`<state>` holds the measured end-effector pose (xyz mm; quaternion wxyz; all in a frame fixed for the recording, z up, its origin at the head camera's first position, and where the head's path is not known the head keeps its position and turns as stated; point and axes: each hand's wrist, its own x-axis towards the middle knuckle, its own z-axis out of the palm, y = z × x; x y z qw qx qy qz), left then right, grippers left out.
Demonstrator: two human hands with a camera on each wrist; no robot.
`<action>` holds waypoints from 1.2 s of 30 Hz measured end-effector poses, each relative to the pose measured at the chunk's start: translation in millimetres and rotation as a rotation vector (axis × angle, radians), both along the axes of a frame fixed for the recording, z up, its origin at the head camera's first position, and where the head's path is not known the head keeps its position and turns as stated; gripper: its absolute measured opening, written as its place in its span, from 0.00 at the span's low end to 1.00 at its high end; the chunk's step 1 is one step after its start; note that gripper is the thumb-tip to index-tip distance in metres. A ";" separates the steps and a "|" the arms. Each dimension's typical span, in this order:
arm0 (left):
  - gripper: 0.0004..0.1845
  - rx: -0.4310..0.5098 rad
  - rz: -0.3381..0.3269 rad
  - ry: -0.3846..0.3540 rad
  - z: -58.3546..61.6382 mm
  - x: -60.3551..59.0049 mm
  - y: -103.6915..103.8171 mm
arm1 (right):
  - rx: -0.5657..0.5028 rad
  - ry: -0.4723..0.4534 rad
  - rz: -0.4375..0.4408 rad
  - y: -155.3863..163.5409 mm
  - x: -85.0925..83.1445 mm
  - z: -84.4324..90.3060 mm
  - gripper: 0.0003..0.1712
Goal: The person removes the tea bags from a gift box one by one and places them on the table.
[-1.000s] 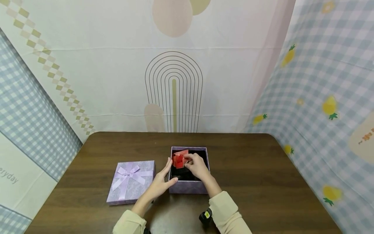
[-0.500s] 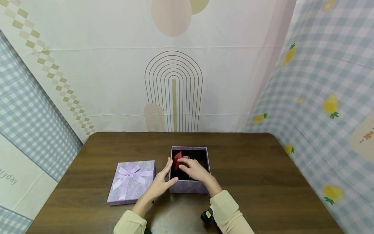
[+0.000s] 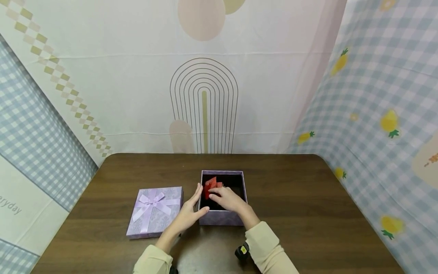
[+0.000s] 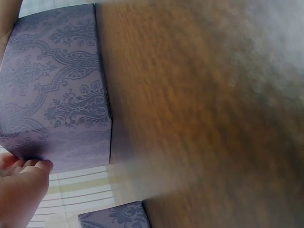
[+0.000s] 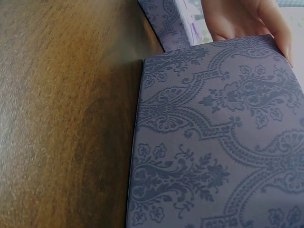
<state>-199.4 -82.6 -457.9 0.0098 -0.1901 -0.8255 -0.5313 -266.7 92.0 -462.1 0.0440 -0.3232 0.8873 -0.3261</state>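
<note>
On the brown table point(image 3: 294, 198) sits a purple box point(image 3: 221, 217) with no lid on. It is dark inside. A red thing point(image 3: 210, 186) sits in the box, near its far left corner.

The right hand point(image 3: 227, 198) reaches down into the box. Its fingers are bent and touch the red thing. I cannot tell if they really hold it, because the hand hides part of it.

The left hand point(image 3: 189, 213) is just outside the box, on its left side. Its fingers are straight and lie flat against the left wall. The thumb sits at the near left corner. In the left wrist view, the fingertips point(image 4: 28, 166) touch the patterned wall of the box.

Left of the box lies the purple lid point(image 3: 154, 211). It is flat on the table and has a light purple bow point(image 3: 150, 201) on top. The lid is near the left hand but does not touch it.

Both arms wear pale yellow sleeves point(image 3: 267, 247). Cloth with checks and pictures hangs behind the table and at both sides.
</note>
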 end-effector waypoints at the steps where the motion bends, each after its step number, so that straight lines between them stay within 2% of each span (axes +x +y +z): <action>1: 0.37 -0.005 0.000 -0.003 4.1 1.7 0.2 | -0.016 -0.002 -0.010 -0.1 0.4 1.1 0.17; 2: 0.36 -0.007 -0.002 -0.001 6.9 2.9 0.2 | -0.034 -0.004 -0.021 -0.1 0.6 1.8 0.17; 3: 0.37 -0.006 -0.001 -0.002 4.5 2.1 -0.1 | -0.053 -0.006 -0.033 0.0 0.8 2.2 0.17; 9: 0.39 0.019 -0.016 0.007 -23.3 -12.3 -5.0 | -0.119 -0.006 -0.154 1.1 3.1 5.1 0.16; 11: 0.39 0.023 -0.024 -0.001 -25.3 -14.2 -6.0 | -0.133 0.019 -0.205 1.4 3.4 6.1 0.15; 15: 0.38 0.016 -0.017 -0.011 -21.1 -12.5 -5.3 | -0.184 0.101 -0.273 2.4 4.1 7.3 0.13; 18: 0.38 0.009 -0.011 -0.007 -7.8 -5.9 -3.3 | -0.232 0.140 -0.305 4.6 6.0 10.7 0.12; 21: 0.37 0.014 -0.016 -0.010 5.1 -0.4 -2.2 | -0.298 0.139 -0.324 8.7 8.2 17.6 0.12; 26: 0.37 -0.010 -0.031 -0.034 13.4 2.1 -2.5 | -0.415 0.100 -0.372 23.4 8.6 27.3 0.13; 31: 0.37 0.000 -0.043 -0.042 12.6 1.2 -0.4 | -0.495 0.034 -0.447 44.0 4.6 26.8 0.13; 32: 0.37 0.004 -0.039 -0.033 11.6 1.1 0.0 | -0.517 0.008 -0.460 48.2 3.7 25.9 0.13; 36: 0.38 0.005 -0.017 -0.011 -9.0 -6.4 -1.4 | -0.627 -0.125 -0.533 64.3 0.7 22.4 0.13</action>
